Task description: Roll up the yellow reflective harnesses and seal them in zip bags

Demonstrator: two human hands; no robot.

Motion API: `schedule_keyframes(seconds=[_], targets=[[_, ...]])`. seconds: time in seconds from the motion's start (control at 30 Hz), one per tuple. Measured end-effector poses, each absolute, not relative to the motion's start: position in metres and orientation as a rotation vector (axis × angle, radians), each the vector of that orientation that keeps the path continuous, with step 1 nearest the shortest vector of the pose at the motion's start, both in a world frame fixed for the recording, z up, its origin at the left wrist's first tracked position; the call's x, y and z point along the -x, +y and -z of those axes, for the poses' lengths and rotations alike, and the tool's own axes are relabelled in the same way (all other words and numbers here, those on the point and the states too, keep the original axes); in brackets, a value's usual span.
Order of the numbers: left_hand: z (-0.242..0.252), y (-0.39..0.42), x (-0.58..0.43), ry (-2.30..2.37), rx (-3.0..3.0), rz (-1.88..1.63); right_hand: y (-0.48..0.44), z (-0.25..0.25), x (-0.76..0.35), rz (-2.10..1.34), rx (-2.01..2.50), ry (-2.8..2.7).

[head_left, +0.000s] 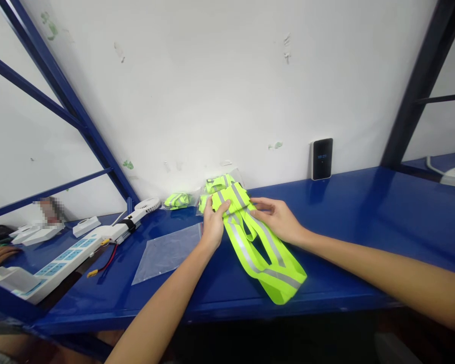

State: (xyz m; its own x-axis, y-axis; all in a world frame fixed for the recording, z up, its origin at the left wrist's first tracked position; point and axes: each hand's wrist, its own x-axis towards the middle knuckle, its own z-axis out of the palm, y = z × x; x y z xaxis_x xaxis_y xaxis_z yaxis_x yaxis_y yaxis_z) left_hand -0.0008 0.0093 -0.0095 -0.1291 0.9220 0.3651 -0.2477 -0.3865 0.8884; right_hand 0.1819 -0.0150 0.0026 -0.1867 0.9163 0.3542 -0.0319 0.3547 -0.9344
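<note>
A neon-yellow reflective strap vest (265, 247) with silver stripes is held up over the blue table. My left hand (215, 221) is closed on the left side of its folded upper end, with the thumb on top. On the other side, my right hand (276, 218) pinches the right edge of the same end. Loose straps hang down in loops toward the table's front edge. A clear plastic bag (167, 253) lies flat to the left of my left forearm. Just behind the vest sits another yellow reflective bundle (219, 183) in clear plastic, partly hidden.
A smaller bagged yellow bundle (178, 200) and a white fan (147, 205) are by the wall. A long power strip (66, 258) and a red-black cable (108, 260) lie left. Another person's hand (0, 255) shows far left. A black-screened device (322, 158) stands back right.
</note>
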Motion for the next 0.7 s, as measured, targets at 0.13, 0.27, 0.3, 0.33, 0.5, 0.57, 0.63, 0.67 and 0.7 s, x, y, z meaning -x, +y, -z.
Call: schedule_keyframes(seconds=[0.13,0.27,0.3,0.33,0.5,0.57,0.63,0.67,0.7], targets=[[0.0076,0.008,0.0016,0.819,-1.183,-1.63,-0.0141,-0.0002,-0.1819,-1.13,0.803,-1.491],[0.0039,0.0049,-0.0021,0.792,-1.104,-1.634,-0.0118,0.0016,-0.1825,-1.09,0.857,-1.505],[0.0033,0.0043,-0.003,0.786,-1.09,-1.639,-0.0114,0.0018,-0.1826,-1.058,0.868,-1.514],[0.0028,0.0039,-0.0038,0.778,-1.08,-1.643,-0.0112,0.0018,-0.1827,-1.02,0.875,-1.524],[0.0025,0.0044,-0.0038,0.769,-1.076,-1.652,-0.0121,0.0004,-0.1833,-0.995,0.853,-1.568],[0.0038,0.0062,-0.002,0.777,-1.099,-1.649,-0.0126,-0.0006,-0.1835,-1.036,0.826,-1.564],[0.0059,0.0083,0.0,0.782,-1.146,-1.646,-0.0125,-0.0017,-0.1838,-1.021,0.818,-1.554],[0.0071,0.0091,0.0008,0.784,-1.176,-1.642,-0.0122,-0.0022,-0.184,-0.998,0.829,-1.549],[0.0083,0.0096,0.0014,0.785,-1.204,-1.635,-0.0116,-0.0027,-0.1842,-0.97,0.85,-1.544]])
